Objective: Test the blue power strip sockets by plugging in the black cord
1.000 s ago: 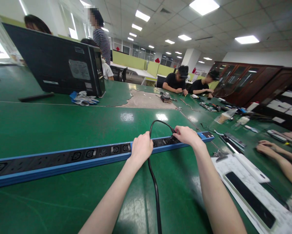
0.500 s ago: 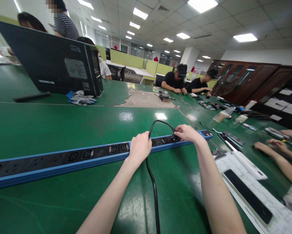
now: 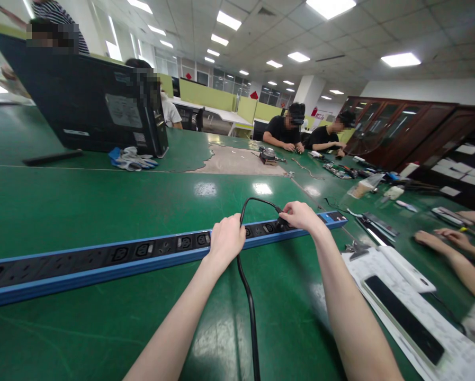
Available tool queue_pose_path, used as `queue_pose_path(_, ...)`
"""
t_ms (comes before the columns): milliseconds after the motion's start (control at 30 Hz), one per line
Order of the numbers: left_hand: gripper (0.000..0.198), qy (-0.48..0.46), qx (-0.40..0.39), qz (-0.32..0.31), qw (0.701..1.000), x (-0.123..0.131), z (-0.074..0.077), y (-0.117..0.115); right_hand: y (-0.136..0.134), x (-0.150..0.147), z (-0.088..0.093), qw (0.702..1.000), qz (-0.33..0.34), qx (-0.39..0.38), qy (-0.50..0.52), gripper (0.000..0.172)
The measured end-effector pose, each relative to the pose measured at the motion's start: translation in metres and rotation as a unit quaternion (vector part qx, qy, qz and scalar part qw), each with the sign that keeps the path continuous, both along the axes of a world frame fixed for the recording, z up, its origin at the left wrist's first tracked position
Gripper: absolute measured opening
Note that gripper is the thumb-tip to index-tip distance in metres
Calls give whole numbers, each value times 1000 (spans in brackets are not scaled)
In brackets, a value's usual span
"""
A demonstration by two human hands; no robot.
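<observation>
A long blue power strip with black sockets lies across the green table. My left hand is closed around its middle, fingers over the far edge, with the black cable passing at its fingertips. Toward the strip's right end, my right hand pinches a black power plug at the sockets. From the plug the cable arches over to my left hand, then runs down to the lower edge of the view. My fingers partly hide the plug, so I cannot tell how deep it sits.
A black computer case stands at the back left, with work gloves beside it. To the right lie a phone on paper and a white device. Another person's hands rest at the right; two co-workers sit across the table.
My right hand and the plug have shifted slightly left along the strip. My left hand has stayed nearly still. At the back left, people behind the computer case have moved.
</observation>
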State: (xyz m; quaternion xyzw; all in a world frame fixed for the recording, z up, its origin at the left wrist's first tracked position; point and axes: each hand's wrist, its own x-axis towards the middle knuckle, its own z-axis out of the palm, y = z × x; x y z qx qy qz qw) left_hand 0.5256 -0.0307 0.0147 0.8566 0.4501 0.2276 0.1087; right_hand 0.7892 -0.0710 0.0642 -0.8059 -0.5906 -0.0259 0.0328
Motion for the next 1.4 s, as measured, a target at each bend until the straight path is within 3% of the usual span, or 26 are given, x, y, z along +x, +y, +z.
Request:
queue_pose_path(300,19,-24,0,-5,1000,2,-3,0,-2,-2,-1,1000,-10,26,5,27)
queue_pose_path(533,41,-135,-23,-17,990,2,1,3,-6,8,7,984,41,90,150,27)
queue_pose_path(633,57,-161,-1,-19,987,2,5,1,-10,4,12,947,40,92,306,27)
queue_pose_path(767,77,-175,113,-80,975,3,17,-8,-19,-14,23,845,77,32,528,35)
queue_pose_path(867,56,-179,148,-158,960,7,24,-15,-20,-33,32,790,108,17,603,29)
queue_pose_path(967,32,-209,130,-174,953,11,26,-19,-17,-47,36,755,136,4,642,24)
queue_pose_path(1100,35,-232,110,-163,953,12,30,-24,-15,-54,35,710,167,-27,683,21)
queue_pose_path(1200,30,-204,94,-159,961,10,35,-28,-17,-54,33,697,178,-46,693,19)
queue_pose_path(1267,25,-193,76,-136,969,10,39,-29,-19,-54,32,707,189,-50,680,23)
queue_pose_path(1400,38,-222,48,-68,972,12,45,-31,-21,-54,33,726,219,-42,651,26)
